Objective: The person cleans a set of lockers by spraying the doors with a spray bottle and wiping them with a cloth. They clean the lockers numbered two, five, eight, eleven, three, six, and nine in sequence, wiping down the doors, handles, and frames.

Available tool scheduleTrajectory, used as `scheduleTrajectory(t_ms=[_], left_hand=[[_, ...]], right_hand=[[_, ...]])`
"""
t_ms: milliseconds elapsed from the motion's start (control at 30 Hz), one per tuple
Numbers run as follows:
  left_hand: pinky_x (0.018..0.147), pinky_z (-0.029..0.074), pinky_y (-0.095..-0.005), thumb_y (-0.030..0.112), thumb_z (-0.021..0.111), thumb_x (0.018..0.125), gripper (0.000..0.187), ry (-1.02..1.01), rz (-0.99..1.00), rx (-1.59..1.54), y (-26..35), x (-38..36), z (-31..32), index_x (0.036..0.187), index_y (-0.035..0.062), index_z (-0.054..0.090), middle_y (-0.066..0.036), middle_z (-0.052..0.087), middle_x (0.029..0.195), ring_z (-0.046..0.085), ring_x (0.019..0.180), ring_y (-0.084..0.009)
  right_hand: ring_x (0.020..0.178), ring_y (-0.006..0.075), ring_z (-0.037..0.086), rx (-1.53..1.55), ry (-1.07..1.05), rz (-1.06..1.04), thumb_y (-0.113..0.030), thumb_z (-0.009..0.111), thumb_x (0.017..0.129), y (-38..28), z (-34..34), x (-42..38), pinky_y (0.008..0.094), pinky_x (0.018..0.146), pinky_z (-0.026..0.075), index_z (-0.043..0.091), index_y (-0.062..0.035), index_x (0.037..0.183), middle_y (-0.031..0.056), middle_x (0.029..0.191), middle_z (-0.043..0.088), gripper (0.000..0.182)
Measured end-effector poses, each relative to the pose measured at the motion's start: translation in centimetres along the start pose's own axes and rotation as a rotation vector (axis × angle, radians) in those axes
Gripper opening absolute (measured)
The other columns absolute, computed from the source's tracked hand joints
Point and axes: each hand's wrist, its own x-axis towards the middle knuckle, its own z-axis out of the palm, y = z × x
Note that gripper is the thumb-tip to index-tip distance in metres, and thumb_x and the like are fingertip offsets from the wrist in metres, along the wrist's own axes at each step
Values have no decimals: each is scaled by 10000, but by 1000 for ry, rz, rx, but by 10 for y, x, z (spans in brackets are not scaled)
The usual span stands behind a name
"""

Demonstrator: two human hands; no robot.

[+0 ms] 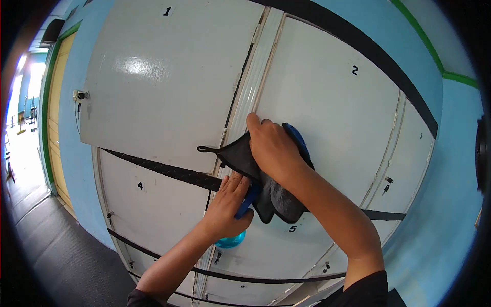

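Observation:
My right hand [273, 146] presses a dark grey cloth [240, 154] with blue edging against the locker front, beside the white strip between doors 1 and 2. The cloth has a small black loop at its left corner and hangs below the hand. Lower and to the left, my left hand [228, 204] is wrapped round a spray bottle [231, 240] with a blue top and a turquoise body, mostly hidden by the hand. Its fingertips reach up near the cloth's lower edge.
White locker door 1 [169, 66] stands ajar at the upper left. Around it are door 2 [332, 92], door 4 [153, 199] and door 5 [302, 245], with keys hanging from some locks. A yellow door [59, 102] and dark floor [76, 256] lie at the left.

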Motion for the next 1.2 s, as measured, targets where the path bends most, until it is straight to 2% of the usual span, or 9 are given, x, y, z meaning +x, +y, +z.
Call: scheduleTrajectory(t_ms=[100,167,300,567,700,767,1067,1133,1200], left_hand=[[1200,217,-565,65,713,671,889,33,20,71,3,-1,4,1466,-75,340,-363,352,1494,293,1442,-508],[1201,223,-564,131,684,700,776,-7,-20,85,7,3,2,1379,-120,407,-377,347,1483,309,1425,-515],[1205,219,-557,142,687,702,769,8,-25,96,8,4,4,1370,-119,410,-374,346,1485,303,1429,-513],[1201,218,-567,134,688,705,821,-61,-83,99,15,9,-4,1418,-112,364,-355,326,1509,277,1443,-509],[1199,214,-574,121,691,699,837,4,-22,67,4,3,2,1431,-105,354,-350,332,1504,279,1442,-507],[1201,202,-571,88,671,674,940,-4,-16,42,3,1,4,1523,-21,281,-325,299,1543,246,1460,-505],[1195,179,-589,63,675,663,899,9,-16,-1,4,3,4,1486,-54,333,-334,334,1513,257,1449,-519],[1197,184,-578,63,672,663,891,20,5,-2,4,5,4,1484,-48,344,-331,333,1516,254,1452,-518],[1199,188,-568,63,669,664,882,26,32,-3,5,5,4,1482,-42,356,-328,333,1519,250,1454,-517]], right_hand=[[877,456,662,72,-14,-29,-45,613,879,10,-2,4,519,778,535,516,25,967,257,869,658,148],[870,450,663,120,-6,-46,-59,630,871,12,-5,2,509,778,536,515,28,964,255,847,660,171],[865,443,666,133,24,-76,-71,690,832,11,-9,1,499,762,536,518,27,957,254,830,661,234],[858,437,669,188,83,-91,-62,720,813,13,-2,-3,494,756,537,526,18,953,239,837,660,252],[837,433,668,203,108,-106,-65,718,814,14,-2,-1,496,738,533,521,14,931,232,826,657,242],[831,432,668,224,108,-103,-65,716,814,15,1,-3,498,731,530,519,13,923,230,822,656,238],[786,410,678,213,172,-136,-53,702,821,19,6,-4,475,683,531,520,-1,930,212,789,648,218],[831,422,692,311,129,-75,-120,733,823,21,1,-8,482,710,561,524,2,959,244,864,660,278],[814,396,689,287,147,-49,-183,762,804,18,-24,-24,465,688,558,534,1,988,220,878,652,346]])
